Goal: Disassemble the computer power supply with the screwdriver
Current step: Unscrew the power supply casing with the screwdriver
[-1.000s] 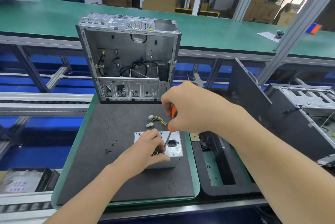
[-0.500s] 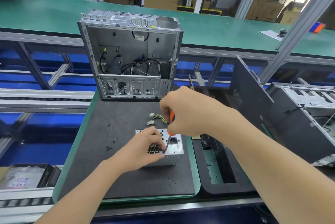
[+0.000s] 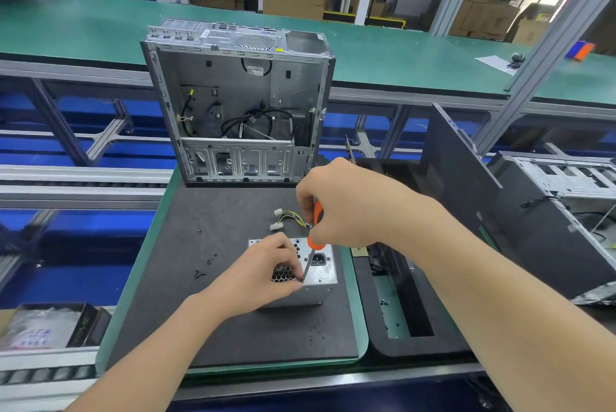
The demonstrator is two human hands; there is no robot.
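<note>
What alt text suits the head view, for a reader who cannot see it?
A person's right hand holds an orange-handled screwdriver with its tip at the near edge of a grey power supply, steadied by the left hand on a dark mat. An open computer case stands behind.

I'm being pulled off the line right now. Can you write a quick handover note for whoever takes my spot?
Right hand grips the orange-handled screwdriver, tip down on top of the power supply.
Left hand holds the supply, fingers curled by the tip.
Done: supply sits on the black mat, outside the open case; loose screws lie left of it.
Left: supply looks closed; finish its screws.
</note>
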